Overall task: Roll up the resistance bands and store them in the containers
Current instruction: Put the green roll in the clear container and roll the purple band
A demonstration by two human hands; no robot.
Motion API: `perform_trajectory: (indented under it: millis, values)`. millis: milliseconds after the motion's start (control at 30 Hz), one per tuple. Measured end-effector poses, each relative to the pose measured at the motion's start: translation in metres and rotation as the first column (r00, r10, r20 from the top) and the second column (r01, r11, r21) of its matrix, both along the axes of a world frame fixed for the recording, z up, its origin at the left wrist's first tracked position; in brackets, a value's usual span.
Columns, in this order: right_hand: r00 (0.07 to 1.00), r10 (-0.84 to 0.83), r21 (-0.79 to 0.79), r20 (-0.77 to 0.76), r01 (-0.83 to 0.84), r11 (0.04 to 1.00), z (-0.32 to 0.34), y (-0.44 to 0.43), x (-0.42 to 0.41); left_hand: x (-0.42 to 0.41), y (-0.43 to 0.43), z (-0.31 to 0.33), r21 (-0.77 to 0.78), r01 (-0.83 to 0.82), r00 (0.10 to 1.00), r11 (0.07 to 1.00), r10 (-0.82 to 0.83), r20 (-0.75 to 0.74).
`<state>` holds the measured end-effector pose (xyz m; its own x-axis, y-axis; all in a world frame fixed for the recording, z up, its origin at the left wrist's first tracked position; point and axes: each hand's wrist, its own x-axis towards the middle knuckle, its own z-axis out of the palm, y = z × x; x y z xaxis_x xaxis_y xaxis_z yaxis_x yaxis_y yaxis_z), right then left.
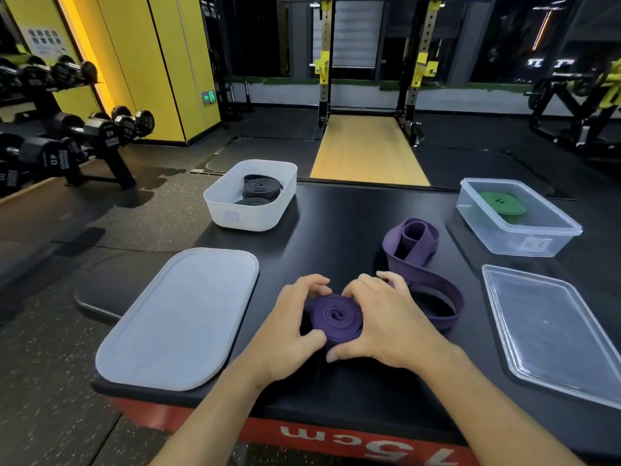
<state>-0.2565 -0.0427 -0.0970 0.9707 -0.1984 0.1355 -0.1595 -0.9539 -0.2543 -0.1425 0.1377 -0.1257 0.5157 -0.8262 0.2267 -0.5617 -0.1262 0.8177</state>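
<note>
step in hand: rolling. purple band is a flat coil on the black table top, dead centre, near my edge. left hand curls round the coil from 9 o'clock, thumb on the near side, fingertips over the far rim. right hand wraps it from 3 o'clock — both clamped on the same coil, the fingertips close together at 12.

the roll isn't finished: the loose tail runs out under my right hand toward 2 o'clock and ends in a slack, folded loop.

judgement, next move: keep turning the coil toward the tail, holding tension so the layers don't spring open. pinch the end before lifting.

destinations:
- white container at 11 o'clock holds rolled black bands
- clear container at 2 o'clock holds one green band
- white lid lies at 9 o'clock
- clear lid lies at 3 o'clock

i can't tell which box takes purple.

writing:
- "75cm" in white on the red table edge at 6 o'clock, upside down to me
- "40" on a dumbbell at 10 o'clock
- the small stickers on both containers are unreadable
</note>
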Motion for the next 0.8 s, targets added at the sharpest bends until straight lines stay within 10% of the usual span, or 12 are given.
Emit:
perform_trajectory:
  millis: [200, 433, 800]
  values:
    - [0.980, -0.127, -0.107, 0.154, 0.145, 0.984, -0.007, 0.025, 0.013, 0.006, -0.006, -0.003, -0.119, -0.096, 0.995, 0.988, 0.097, 0.004]
    - [0.986, 0.162, -0.079, -0.043, -0.165, 0.983, 0.003, -0.030, -0.014, 0.013, -0.005, -0.008, -0.117, -0.045, 0.998, 0.992, 0.039, -0.057]
    - [0.993, 0.108, -0.020, -0.042, -0.109, 0.994, -0.002, -0.042, -0.014, 0.014, -0.002, -0.003, -0.041, 0.002, 0.999, 0.999, -0.003, -0.036]
